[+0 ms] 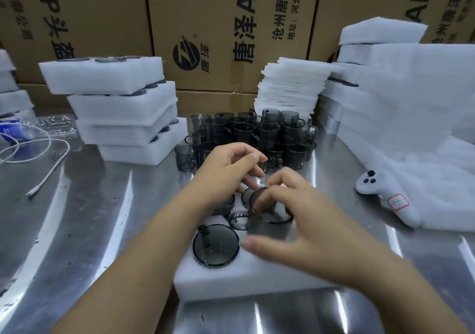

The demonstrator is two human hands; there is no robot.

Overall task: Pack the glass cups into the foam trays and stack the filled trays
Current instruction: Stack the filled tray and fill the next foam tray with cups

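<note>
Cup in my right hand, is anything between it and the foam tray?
Nothing visible does. The right hand holds the cup tilted over the foam tray; the left hand hovers beside it, farther back.

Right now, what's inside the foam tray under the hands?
The foam tray holds dark glass cups: one in its near-left pocket, another partly visible behind. The right hand grips a further cup above the middle. It and the left hand hide the other pockets.

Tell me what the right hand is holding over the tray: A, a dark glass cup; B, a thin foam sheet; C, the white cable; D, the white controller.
A: the right hand grips a dark glass cup, tilted above the foam tray.
</note>
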